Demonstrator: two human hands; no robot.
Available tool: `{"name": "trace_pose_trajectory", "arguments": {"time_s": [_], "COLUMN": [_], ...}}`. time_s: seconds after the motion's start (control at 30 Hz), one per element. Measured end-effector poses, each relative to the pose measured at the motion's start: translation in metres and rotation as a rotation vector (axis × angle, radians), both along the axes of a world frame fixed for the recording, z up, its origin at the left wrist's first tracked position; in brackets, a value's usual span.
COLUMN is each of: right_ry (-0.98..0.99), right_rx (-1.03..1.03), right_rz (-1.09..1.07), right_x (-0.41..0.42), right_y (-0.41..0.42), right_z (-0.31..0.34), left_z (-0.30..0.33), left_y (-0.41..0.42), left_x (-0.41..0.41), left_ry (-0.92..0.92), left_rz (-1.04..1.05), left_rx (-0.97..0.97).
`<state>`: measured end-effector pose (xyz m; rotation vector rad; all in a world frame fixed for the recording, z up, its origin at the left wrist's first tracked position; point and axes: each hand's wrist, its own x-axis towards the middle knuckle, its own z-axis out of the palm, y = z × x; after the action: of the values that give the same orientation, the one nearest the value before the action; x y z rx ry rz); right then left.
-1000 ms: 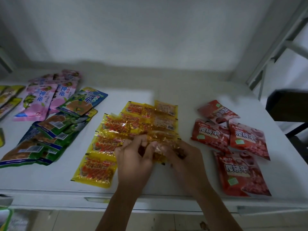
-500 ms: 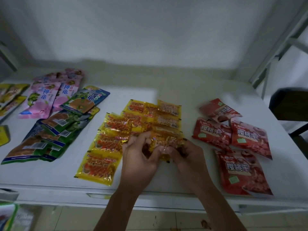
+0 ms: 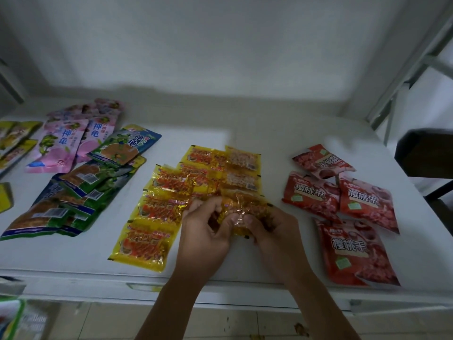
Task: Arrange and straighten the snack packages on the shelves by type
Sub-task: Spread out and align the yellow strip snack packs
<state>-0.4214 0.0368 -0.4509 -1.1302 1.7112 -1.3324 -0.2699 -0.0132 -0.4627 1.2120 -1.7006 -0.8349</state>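
Both hands, the left hand (image 3: pixel 206 231) and right hand (image 3: pixel 272 231), pinch a crinkled yellow snack packet (image 3: pixel 241 208), now lifted slightly off the white shelf (image 3: pixel 245 133) beside the yellow rows, apparently being smoothed before it joins them

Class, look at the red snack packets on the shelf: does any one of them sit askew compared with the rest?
Yes. The rearmost red packet lies turned round, its print nearly upside down, while the other three red packets face the front.
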Motion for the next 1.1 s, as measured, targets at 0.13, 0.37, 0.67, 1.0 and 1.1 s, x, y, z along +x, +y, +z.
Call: {"name": "trace_pose_trajectory", "arguments": {"time_s": [0.13, 0.37, 0.67, 1.0, 1.1], "right_ry": [-0.239, -0.503, -0.404, -0.171, -0.150], "right_rx": [-0.048, 0.113, -0.035, -0.038, -0.035], "right_rz": [-0.083, -0.108, -0.023, -0.018, -0.005], "right_x": [0.005, 0.002, 0.003, 0.006, 0.003], "right_y": [-0.001, -0.013, -0.004, 0.002, 0.004], "right_z": [0.014, 0.025, 0.017, 0.008, 0.005], "left_z": [0.002, 0.013, 0.012, 0.012, 0.011], "left_y": [0.000, 0.005, 0.003, 0.004, 0.004], "left_x": [0.003, 0.000, 0.001, 0.002, 0.002], "left_ry": [0.048, 0.166, 0.284, 0.416, 0.301], "left_rz": [-0.049, -0.164, -0.117, -0.139, -0.129], "left_rx": [0.020, -0.029, 0.145, 0.191, 0.139]}}
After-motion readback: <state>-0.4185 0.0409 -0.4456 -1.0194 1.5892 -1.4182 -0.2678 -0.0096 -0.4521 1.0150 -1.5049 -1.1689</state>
